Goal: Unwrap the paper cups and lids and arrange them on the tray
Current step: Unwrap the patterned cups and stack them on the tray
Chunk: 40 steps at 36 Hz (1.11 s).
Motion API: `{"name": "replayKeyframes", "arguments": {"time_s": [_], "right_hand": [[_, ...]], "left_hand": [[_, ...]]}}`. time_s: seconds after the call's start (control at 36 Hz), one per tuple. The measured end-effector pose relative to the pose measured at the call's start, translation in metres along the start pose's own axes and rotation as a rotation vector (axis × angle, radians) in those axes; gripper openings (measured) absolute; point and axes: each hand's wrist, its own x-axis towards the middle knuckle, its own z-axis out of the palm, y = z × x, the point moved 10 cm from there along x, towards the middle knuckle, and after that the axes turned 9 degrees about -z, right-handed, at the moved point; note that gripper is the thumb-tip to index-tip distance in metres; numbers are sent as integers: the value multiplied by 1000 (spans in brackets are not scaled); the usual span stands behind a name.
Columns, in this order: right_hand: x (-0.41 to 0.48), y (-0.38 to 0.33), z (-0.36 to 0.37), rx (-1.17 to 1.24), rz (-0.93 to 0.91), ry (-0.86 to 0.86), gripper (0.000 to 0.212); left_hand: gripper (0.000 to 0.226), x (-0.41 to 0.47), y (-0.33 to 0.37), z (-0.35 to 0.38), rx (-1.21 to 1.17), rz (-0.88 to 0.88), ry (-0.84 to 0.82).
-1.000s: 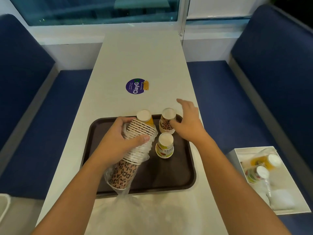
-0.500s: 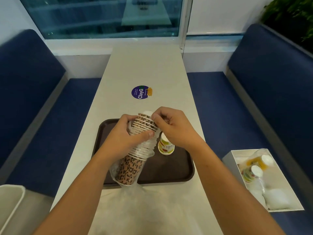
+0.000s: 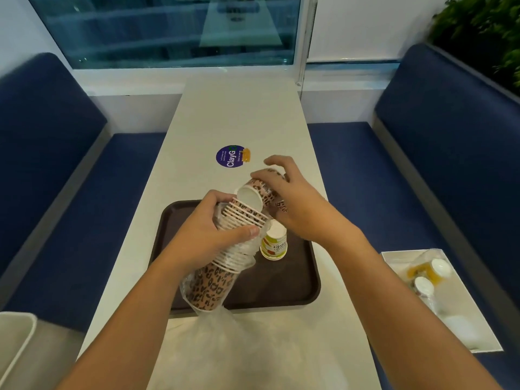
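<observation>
Over the near end of the white table (image 3: 242, 114), a brown tray (image 3: 281, 285) is set, and both hands are raised above its far half. A tilted stack of leopard-print cups (image 3: 239, 220) is gripped by the left hand (image 3: 202, 235), with the fingers curled round its far side and the thumb laid across its near side. The closed end of the stack points near and down. That end is still sheathed in clear plastic wrap (image 3: 216, 316), which trails onto the table at the tray's near edge. A single leopard-print cup (image 3: 261, 190) is clasped by the right hand (image 3: 298, 204), fingers bent over its side. It lies tilted with its white base turned toward the open end of the stack. Whether it touches the top rim cannot be told. One yellow-printed cup (image 3: 274, 244) stands upside down on the tray, just right of the stack. Part of a further printed cup is seen under the right hand, mostly hidden. A round purple sticker (image 3: 230, 156) is noted on the table beyond the tray. On the blue bench (image 3: 380, 192) to the right, a white box (image 3: 484, 347) is recorded, containing wrapped cups (image 3: 427, 270).
</observation>
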Motion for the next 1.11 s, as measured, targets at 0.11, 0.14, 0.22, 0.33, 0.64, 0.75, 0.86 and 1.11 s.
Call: {"name": "replayKeyframes", "arguments": {"time_s": [0.11,0.14,0.22,0.33,0.64,0.75,0.86,1.11], "right_hand": [[-6,38,-21,51,199,255,70],[-10,53,-21,105,287,298,70],[-23,93,1,256,503,311,71],[-30,122,42,311,593,196,71],[-42,155,107,267,682,-36,81],[-37,147,90,223,650,-67,90],[-25,108,33,172,541,238,56],[-4,10,35,470,276,-24,29]], "left_hand": [[65,6,-1,-3,-47,5,21],[67,9,-2,-4,-52,0,31],[71,18,-7,-7,-38,-24,66],[67,31,-16,-9,-23,-41,104],[74,57,-35,-2,9,-101,103],[76,57,-35,-4,12,-98,106],[78,52,-30,-5,3,-77,97],[68,33,-15,-9,4,-13,105]]}}
